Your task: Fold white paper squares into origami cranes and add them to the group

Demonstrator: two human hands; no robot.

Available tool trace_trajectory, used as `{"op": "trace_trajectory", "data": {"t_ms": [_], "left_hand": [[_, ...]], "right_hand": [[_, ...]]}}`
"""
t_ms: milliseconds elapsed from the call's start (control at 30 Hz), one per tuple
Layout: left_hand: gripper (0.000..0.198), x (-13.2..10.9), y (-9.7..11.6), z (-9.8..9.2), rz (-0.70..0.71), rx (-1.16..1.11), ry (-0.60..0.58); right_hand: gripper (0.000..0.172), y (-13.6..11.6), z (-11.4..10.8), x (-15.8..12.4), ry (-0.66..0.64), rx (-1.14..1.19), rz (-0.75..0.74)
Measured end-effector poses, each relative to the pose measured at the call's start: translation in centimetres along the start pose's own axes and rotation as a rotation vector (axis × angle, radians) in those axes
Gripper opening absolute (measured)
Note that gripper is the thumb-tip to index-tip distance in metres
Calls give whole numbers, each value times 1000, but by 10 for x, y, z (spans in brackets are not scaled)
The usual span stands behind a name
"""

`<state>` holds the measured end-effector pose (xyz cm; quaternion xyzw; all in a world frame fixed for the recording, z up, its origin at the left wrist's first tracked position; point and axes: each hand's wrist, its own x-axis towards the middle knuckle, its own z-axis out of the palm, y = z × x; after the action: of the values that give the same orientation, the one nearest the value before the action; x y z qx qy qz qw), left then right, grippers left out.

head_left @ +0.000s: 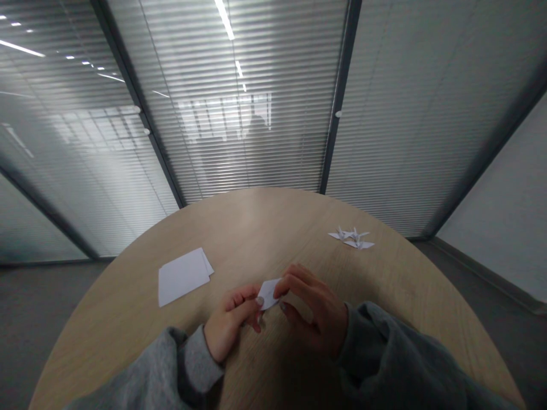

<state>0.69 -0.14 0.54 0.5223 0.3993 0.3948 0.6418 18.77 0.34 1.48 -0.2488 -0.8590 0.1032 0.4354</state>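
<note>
A small folded piece of white paper point(269, 292) is held between both hands just above the round wooden table point(239, 228). My left hand point(233, 322) pinches its lower left edge with curled fingers. My right hand point(311, 310) grips its right side, fingers bent over the top. Both wrists wear grey sleeves. Part of the paper is hidden behind my right fingers.
A small stack of white paper sheets point(183, 275) lies on the table to the left. Two folded white paper cranes point(352, 238) sit at the far right of the table. Glass walls with blinds point(239, 114) stand behind the table.
</note>
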Motion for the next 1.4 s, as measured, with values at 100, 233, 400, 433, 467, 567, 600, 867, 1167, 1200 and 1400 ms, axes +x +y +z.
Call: {"op": "trace_trajectory", "data": {"t_ms": [100, 233, 400, 433, 467, 567, 600, 867, 1167, 1200, 1400], "left_hand": [[35, 0, 3, 1, 20, 66, -5], [40, 0, 5, 0, 51, 171, -14], [40, 0, 3, 1, 70, 233, -6], [40, 0, 3, 2, 70, 235, -5], [40, 0, 3, 2, 71, 234, -5], [39, 0, 4, 2, 76, 212, -13], [39, 0, 4, 2, 73, 201, -22], [42, -1, 6, 4, 98, 184, -100], [38, -2, 7, 4, 119, 199, -146], [38, -2, 7, 4, 120, 199, -155], [39, -5, 6, 3, 102, 189, -156]], "right_hand": [[14, 1, -1, 0, -63, -69, -58], [10, 4, -1, 1, -106, -163, -111], [17, 5, 1, 2, -122, -224, -132], [17, 5, 1, 2, -122, -220, -125], [18, 5, 1, 3, -122, -210, -117], [17, 4, 1, 3, -129, -168, -76], [15, 4, 1, 3, -127, -150, -64], [9, 7, 3, -1, -56, -62, -12], [12, 9, 5, -1, -71, -56, 17], [12, 8, 4, -1, -87, -62, 28], [13, 5, 1, 1, -118, -86, 64]]}}
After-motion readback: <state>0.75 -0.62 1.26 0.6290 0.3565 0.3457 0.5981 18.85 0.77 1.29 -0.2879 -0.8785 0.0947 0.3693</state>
